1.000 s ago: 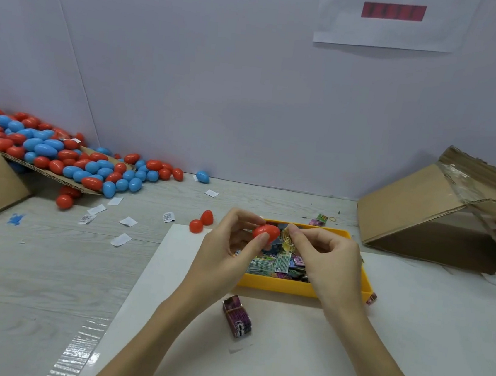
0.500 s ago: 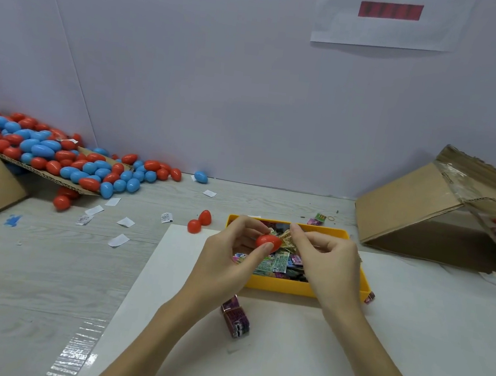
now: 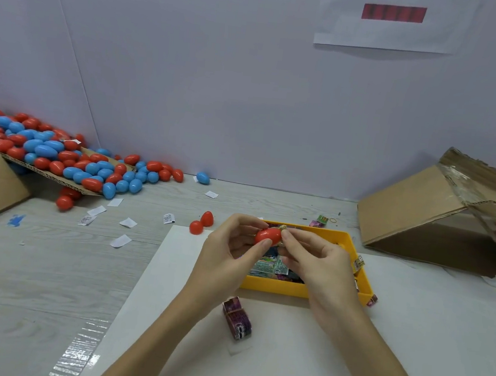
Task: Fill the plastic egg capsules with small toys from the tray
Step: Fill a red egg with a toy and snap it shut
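Left hand [image 3: 227, 256] grips red egg half [image 3: 268, 236]; right hand [image 3: 321, 266] pinches small toy [image 3: 283, 229] at its rim, above yellow tray [image 3: 365, 280].

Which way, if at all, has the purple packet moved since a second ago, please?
No; the purple packet still lies just before the yellow tray's near wall.

Both forearms reached in from the lower edge, hands meeting at centre. The left hand [image 3: 231, 247] pinched a red egg half [image 3: 268, 236] between thumb and fingertips; the right hand [image 3: 318, 262], fingers curled, pinched at its open end.
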Demonstrator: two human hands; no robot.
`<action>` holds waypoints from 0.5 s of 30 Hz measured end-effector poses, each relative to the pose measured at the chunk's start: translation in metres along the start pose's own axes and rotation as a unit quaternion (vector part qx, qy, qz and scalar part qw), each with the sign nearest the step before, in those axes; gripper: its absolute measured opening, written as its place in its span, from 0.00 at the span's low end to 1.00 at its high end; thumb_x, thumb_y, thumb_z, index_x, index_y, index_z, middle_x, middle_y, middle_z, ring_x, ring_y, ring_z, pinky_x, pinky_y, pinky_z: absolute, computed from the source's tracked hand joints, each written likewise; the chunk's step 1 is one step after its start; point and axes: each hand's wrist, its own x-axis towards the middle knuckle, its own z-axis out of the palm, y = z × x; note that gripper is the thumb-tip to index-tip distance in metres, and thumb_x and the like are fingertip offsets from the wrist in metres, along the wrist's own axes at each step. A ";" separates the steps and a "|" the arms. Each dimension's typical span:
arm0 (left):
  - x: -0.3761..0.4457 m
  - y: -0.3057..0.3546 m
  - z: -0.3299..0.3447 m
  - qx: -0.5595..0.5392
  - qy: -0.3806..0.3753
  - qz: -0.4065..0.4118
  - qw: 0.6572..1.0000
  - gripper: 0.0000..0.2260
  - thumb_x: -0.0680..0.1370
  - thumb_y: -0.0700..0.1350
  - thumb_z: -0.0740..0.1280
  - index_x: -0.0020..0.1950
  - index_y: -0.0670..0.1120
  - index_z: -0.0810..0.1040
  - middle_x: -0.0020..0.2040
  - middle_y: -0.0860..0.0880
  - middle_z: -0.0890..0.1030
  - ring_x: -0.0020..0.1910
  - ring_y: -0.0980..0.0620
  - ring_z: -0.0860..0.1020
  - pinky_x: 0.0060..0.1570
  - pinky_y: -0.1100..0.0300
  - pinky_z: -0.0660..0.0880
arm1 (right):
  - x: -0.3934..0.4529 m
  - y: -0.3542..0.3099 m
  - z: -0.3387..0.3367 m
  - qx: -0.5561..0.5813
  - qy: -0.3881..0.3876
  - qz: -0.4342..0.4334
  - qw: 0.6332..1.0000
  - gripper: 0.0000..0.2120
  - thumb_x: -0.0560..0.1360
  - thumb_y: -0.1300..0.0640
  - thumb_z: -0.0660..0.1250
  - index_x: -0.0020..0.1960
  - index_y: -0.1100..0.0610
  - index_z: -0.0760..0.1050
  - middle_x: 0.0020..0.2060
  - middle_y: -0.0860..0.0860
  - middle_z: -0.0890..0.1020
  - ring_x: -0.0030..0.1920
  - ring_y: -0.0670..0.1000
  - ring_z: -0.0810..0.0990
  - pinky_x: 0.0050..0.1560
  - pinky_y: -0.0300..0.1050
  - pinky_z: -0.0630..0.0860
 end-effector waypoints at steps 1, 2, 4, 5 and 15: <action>0.000 0.001 -0.001 -0.013 0.005 -0.006 1.000 0.10 0.78 0.39 0.74 0.58 0.45 0.81 0.51 0.51 0.87 0.53 0.54 0.85 0.52 0.66 0.79 | 0.000 -0.001 0.001 0.044 -0.004 0.028 0.999 0.07 0.74 0.57 0.76 0.51 0.55 0.87 0.45 0.53 0.89 0.47 0.48 0.87 0.43 0.35 0.81; 0.000 0.001 -0.001 -0.022 0.009 -0.011 1.000 0.10 0.78 0.40 0.74 0.58 0.45 0.81 0.50 0.51 0.87 0.52 0.54 0.85 0.52 0.66 0.79 | -0.001 -0.002 0.001 0.076 -0.005 0.048 0.996 0.07 0.74 0.58 0.75 0.51 0.57 0.87 0.46 0.54 0.89 0.47 0.48 0.87 0.42 0.35 0.81; 0.001 0.002 -0.002 -0.025 0.009 -0.017 1.000 0.10 0.78 0.40 0.74 0.58 0.46 0.81 0.50 0.51 0.87 0.52 0.54 0.85 0.51 0.67 0.79 | -0.001 -0.003 0.001 0.100 -0.001 0.063 0.993 0.06 0.75 0.58 0.74 0.51 0.58 0.87 0.45 0.54 0.88 0.46 0.48 0.87 0.42 0.36 0.81; 0.001 0.003 -0.002 -0.024 0.007 -0.019 1.000 0.10 0.78 0.41 0.74 0.58 0.46 0.81 0.50 0.51 0.87 0.52 0.54 0.85 0.51 0.67 0.79 | -0.001 -0.003 0.001 0.100 0.002 0.061 0.993 0.07 0.76 0.58 0.74 0.52 0.58 0.86 0.46 0.54 0.88 0.46 0.48 0.87 0.43 0.37 0.81; 0.000 0.002 -0.001 -0.006 0.005 -0.019 1.000 0.09 0.78 0.39 0.74 0.57 0.45 0.81 0.49 0.50 0.87 0.50 0.53 0.86 0.50 0.65 0.79 | -0.003 -0.004 0.005 0.086 0.044 0.052 0.994 0.08 0.77 0.54 0.74 0.48 0.58 0.88 0.46 0.53 0.89 0.50 0.50 0.87 0.45 0.42 0.81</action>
